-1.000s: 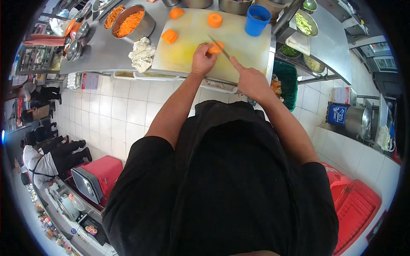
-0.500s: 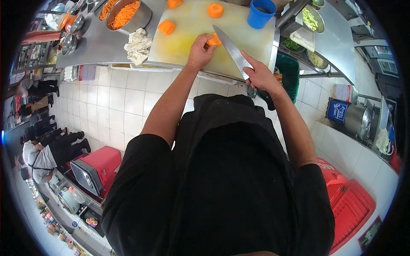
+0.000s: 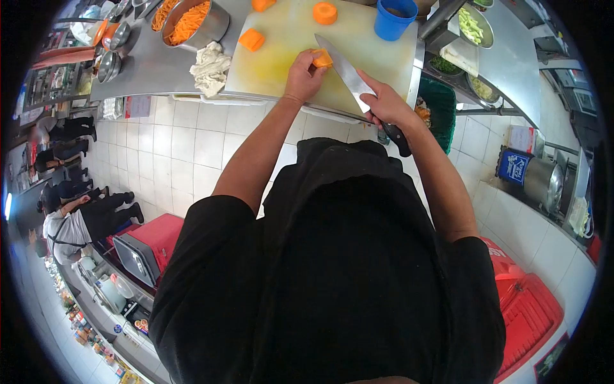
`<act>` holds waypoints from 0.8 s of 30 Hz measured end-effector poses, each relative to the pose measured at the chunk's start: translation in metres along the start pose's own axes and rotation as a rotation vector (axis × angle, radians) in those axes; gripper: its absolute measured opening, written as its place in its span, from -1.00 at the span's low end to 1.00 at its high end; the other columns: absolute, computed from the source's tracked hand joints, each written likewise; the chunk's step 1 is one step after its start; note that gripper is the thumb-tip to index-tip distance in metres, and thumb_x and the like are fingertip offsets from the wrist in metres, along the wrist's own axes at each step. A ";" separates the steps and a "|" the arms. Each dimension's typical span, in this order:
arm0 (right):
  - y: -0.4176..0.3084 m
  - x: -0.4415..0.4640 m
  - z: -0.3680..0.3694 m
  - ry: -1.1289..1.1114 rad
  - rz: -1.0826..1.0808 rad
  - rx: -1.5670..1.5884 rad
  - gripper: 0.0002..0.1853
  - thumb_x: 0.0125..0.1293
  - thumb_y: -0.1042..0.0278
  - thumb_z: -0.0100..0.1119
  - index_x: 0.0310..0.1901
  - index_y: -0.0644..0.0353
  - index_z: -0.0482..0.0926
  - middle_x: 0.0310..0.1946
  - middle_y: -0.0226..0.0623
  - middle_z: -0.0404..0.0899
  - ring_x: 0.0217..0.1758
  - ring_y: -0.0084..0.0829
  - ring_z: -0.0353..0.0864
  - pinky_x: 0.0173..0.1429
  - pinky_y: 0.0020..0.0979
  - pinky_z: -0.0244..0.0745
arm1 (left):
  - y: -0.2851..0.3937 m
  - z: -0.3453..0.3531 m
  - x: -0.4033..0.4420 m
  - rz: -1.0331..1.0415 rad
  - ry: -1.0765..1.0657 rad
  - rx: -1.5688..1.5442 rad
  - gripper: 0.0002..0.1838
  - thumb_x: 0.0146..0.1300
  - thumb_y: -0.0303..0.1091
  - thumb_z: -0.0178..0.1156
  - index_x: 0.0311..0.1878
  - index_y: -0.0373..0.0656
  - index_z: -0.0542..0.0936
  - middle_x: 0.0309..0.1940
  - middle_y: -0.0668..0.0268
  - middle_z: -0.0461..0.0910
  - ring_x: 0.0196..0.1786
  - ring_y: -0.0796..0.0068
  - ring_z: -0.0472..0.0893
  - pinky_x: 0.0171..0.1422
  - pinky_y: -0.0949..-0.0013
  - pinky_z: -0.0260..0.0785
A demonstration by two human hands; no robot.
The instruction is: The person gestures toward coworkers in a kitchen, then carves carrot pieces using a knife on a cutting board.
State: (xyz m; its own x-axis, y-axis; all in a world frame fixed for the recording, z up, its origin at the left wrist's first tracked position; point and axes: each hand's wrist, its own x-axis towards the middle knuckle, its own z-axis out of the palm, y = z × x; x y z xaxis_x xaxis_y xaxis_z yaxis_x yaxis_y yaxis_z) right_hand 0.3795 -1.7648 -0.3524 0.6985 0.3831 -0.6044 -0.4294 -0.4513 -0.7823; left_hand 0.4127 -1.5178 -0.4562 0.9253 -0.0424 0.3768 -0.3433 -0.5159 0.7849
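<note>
On the white cutting board [image 3: 275,64], my left hand [image 3: 304,77] grips a carrot piece [image 3: 323,59] between thumb and fingers. My right hand [image 3: 385,104] is closed round a large knife [image 3: 345,70], whose black handle shows below the palm. The flat of the blade is tilted into view, and its tip lies beside the carrot piece. Farther back on the board are a round carrot piece [image 3: 325,13], another piece [image 3: 252,40] at the left and one more at the top edge. A blue cup [image 3: 394,19] stands at the board's right corner.
Left of the board are a crumpled white cloth [image 3: 210,69] and a metal pot [image 3: 215,25] of carrot strips. A green-lined bin [image 3: 440,121] stands right of the counter. Trays of cut greens are at the upper right. Several people stand far left, near a red cooler [image 3: 160,238].
The knife has turned from edge-on to showing its broad blade, and my right hand has shifted down and right. My left hand keeps hold of the carrot piece. The view has shifted slightly.
</note>
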 end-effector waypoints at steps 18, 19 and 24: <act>-0.033 -0.025 0.003 0.021 0.071 0.028 -0.32 0.60 0.36 -0.08 0.66 -0.32 0.05 -0.52 -0.32 0.53 -0.64 -0.58 0.41 -0.56 -0.45 0.43 | -0.018 0.008 -0.001 0.089 0.022 0.090 -0.58 0.20 -0.52 0.41 0.13 -0.25 0.58 0.13 0.03 0.60 0.02 0.18 0.70 0.04 0.29 0.62; -0.037 -0.029 0.002 0.021 0.068 0.038 -0.32 0.59 0.36 -0.09 0.66 -0.32 0.04 -0.52 -0.33 0.53 -0.64 -0.57 0.41 -0.55 -0.44 0.43 | -0.019 0.008 -0.002 0.077 0.016 0.089 -0.58 0.19 -0.51 0.41 0.13 -0.25 0.58 0.13 0.03 0.60 0.02 0.18 0.70 0.03 0.29 0.62; -0.034 -0.041 -0.002 0.080 0.053 0.126 -0.31 0.57 0.35 -0.09 0.66 -0.31 0.04 -0.51 -0.33 0.55 -0.62 -0.57 0.42 -0.53 -0.42 0.45 | -0.010 0.006 0.000 0.020 0.012 0.020 -0.57 0.19 -0.49 0.41 0.14 -0.24 0.59 0.04 0.07 0.60 -0.07 0.22 0.68 -0.04 0.31 0.61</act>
State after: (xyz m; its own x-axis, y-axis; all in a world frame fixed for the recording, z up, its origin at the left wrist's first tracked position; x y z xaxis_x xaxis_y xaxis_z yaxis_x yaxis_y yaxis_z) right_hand 0.3663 -1.7669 -0.3008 0.7141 0.2933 -0.6356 -0.5323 -0.3622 -0.7651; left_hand 0.4171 -1.5178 -0.4665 0.9163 -0.0427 0.3981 -0.3581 -0.5320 0.7673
